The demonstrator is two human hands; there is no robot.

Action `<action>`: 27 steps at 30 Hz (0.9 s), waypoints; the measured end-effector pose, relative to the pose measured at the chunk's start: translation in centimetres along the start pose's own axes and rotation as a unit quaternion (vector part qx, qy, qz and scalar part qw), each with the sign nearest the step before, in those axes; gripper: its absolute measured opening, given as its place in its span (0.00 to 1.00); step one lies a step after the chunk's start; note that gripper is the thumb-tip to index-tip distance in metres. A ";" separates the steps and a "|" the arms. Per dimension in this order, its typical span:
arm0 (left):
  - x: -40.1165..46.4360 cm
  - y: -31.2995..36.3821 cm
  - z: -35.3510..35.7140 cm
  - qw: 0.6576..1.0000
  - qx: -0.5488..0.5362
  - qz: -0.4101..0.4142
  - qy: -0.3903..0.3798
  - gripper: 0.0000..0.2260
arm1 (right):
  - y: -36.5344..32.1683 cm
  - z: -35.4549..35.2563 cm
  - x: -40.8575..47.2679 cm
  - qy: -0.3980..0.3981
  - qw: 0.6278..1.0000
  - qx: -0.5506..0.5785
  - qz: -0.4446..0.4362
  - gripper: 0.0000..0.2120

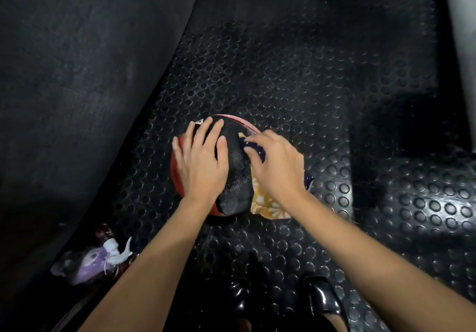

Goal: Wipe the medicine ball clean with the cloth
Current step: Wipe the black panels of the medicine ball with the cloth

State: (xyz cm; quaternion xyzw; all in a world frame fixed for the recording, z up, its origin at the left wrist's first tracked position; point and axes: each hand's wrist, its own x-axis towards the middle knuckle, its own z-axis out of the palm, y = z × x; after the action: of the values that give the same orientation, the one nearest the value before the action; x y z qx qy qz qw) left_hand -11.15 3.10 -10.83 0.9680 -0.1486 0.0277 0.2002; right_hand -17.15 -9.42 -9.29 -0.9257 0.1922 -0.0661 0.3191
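Observation:
A red and black medicine ball sits on the studded rubber floor in the middle of the head view. My left hand lies flat on the ball's left side with its fingers spread. My right hand presses a patterned cloth, yellow-orange with dark blue parts, against the ball's right side. Its fingers curl over the cloth's upper edge, and the hand hides most of the cloth.
A spray bottle with a white trigger lies by a purple bag at the lower left. A dark smooth mat fills the left. A glossy black shoe shows at the bottom. Black studded rubber flooring surrounds the ball.

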 end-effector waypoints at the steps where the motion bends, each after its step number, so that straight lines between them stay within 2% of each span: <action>1: 0.0 0.0 0.1 1.000 -0.002 0.013 0.004 0.25 | 0.4 -0.1 0.5 -0.002 1.000 -0.007 0.011 0.10; 3: -0.3 0.4 0.3 1.000 -0.006 0.026 0.011 0.24 | 1.5 -0.2 2.5 0.000 0.996 -0.007 0.087 0.10; 5: -0.5 1.0 0.6 0.999 0.000 0.026 0.029 0.23 | 1.8 -0.2 3.1 0.001 0.993 0.002 0.120 0.11; 9: -0.3 1.2 0.7 0.999 0.009 0.032 0.029 0.22 | 0.6 -0.5 0.3 0.005 1.000 0.000 0.027 0.10; 10: -0.3 1.1 0.6 0.999 0.011 0.036 0.027 0.22 | 0.9 -0.5 0.5 0.005 1.000 -0.004 0.028 0.10; 14: -0.6 1.7 0.8 0.999 0.017 0.040 0.029 0.22 | 2.8 -0.4 3.6 -0.005 0.989 0.025 0.147 0.10; 16: -0.4 1.7 0.9 0.999 0.018 0.040 0.031 0.22 | 2.3 -0.5 2.8 -0.004 0.992 0.023 0.122 0.10; 19: -0.5 1.3 0.8 0.998 0.019 0.044 0.038 0.21 | 0.9 -0.7 0.5 -0.008 0.999 0.023 0.033 0.10; 20: -0.5 1.2 0.8 0.998 0.020 0.046 0.039 0.21 | 0.9 -0.7 0.7 -0.007 0.999 0.019 0.027 0.10; 24: -0.7 1.7 1.0 0.998 0.020 0.044 0.040 0.21 | 1.7 -0.5 4.2 0.001 0.990 0.032 0.138 0.09; 27: -0.7 1.7 1.1 0.998 0.026 0.050 0.038 0.21 | 0.7 -0.5 3.4 -0.015 0.998 0.000 0.059 0.10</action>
State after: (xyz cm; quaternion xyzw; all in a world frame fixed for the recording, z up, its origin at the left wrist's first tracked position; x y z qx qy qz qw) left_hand -12.31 1.35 -11.25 0.9625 -0.1880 0.0777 0.1792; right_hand -14.39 -11.51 -9.33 -0.9137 0.2414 -0.0336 0.3252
